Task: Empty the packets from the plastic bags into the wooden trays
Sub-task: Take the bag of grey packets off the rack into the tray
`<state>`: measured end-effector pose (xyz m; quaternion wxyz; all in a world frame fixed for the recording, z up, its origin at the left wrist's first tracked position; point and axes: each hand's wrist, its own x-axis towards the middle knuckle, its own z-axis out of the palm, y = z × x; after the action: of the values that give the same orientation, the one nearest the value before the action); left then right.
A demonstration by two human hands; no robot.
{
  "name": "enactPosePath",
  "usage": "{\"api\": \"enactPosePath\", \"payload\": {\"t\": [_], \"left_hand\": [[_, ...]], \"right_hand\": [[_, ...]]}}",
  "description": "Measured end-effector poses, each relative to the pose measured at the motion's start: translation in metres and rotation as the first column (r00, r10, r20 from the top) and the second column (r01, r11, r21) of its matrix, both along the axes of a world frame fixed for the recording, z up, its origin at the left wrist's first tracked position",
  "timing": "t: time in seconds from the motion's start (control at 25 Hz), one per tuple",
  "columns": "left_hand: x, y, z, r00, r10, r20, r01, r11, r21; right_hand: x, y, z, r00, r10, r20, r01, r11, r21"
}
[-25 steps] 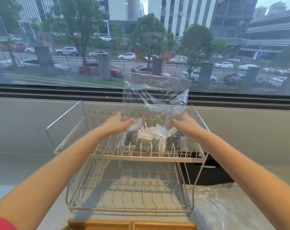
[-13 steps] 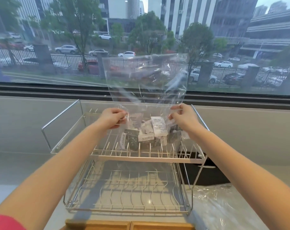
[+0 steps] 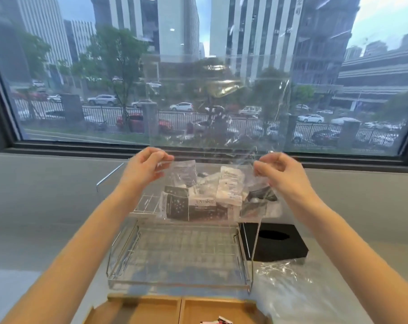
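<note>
- Packets (image 3: 205, 197) sag low in the plastic bag (image 3: 214, 108), above the wire rack (image 3: 179, 253); wooden trays (image 3: 182, 309) lie nearer you.
- Your left hand (image 3: 143, 166) and right hand (image 3: 281, 171) pinch the bag's sides, well apart.

A two-tier wire rack (image 3: 179, 251) stands between the wooden trays (image 3: 182, 309) and the window, black box (image 3: 274, 242) beside it.
</note>
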<state>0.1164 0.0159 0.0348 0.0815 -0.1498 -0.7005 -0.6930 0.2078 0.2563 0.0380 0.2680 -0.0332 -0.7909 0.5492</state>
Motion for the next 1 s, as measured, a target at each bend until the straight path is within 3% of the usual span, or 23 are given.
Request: {"api": "enactPosePath", "payload": {"t": [0.2,0.52,0.76,1.0], "left_hand": [[0.065,-0.005,-0.083,0.994,-0.054,0.099,0.050,0.998,0.040],[0.135,-0.017,-0.217,0.913,-0.016,0.408,-0.006,0.999,0.052],[0.148,-0.032,-0.240,0.897,0.039,0.441,-0.024,0.999,-0.038],[0.150,-0.045,-0.230,0.929,0.055,0.365,-0.037,0.998,-0.055]], "right_hand": [[0.057,-0.006,-0.085,0.993,0.012,0.119,0.005,0.990,-0.139],[0.113,-0.017,-0.210,0.923,0.078,0.377,0.012,0.973,-0.231],[0.129,-0.031,-0.239,0.868,0.136,0.477,-0.008,0.965,-0.261],[0.126,-0.038,-0.232,0.872,0.233,0.432,-0.093,0.943,-0.320]]}}
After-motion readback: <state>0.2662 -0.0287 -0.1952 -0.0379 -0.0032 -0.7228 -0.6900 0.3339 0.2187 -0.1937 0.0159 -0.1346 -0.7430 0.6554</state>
